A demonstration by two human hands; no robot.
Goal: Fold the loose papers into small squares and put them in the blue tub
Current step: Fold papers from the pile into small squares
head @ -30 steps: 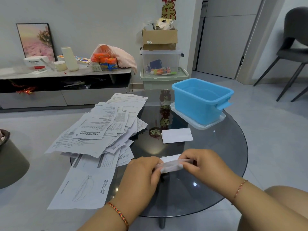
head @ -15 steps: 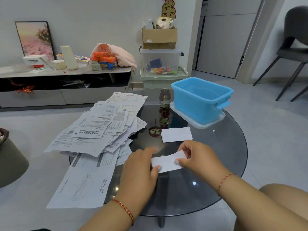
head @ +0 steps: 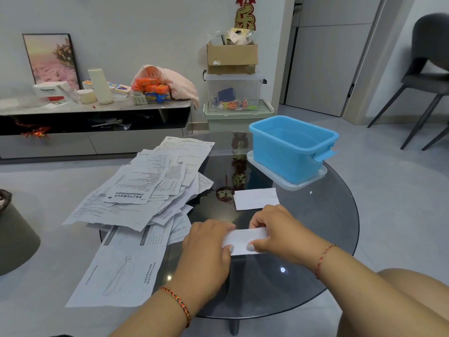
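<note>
Folded paper (head: 244, 240), a white strip, pressed flat on the round glass table (head: 340, 215) well short of the blue tub (head: 286, 156), on the near side of it. Left hand (head: 206, 249) laid over the strip's left end, fingers curled down onto it; right hand (head: 279, 234) pinching the right end, thumb on top and fingertips tucked at the far edge. Second folded piece (head: 256, 198) lying untouched between the strip and the tub, not yet dropped in. Loose papers (head: 145, 190), a broad untidy spread, fanned out far to the left of the tub, with one large instruction sheet (head: 121, 271) hanging past the table edge. Tub parked on a clear lid (head: 286, 181), nothing visible inside from this angle. Likely hazards: smooth glass letting the strip skate under uneven pressure, leaving a crooked crease and a lopsided oblong instead of a small square; thick layers springing open once the hands lift; left forearm brushing the overhanging sheet and tipping it, perhaps others, to the floor; the waiting piece forgotten or nudged off towards the tub's lid; a careless toss from this far back falling short of the rim.
</note>
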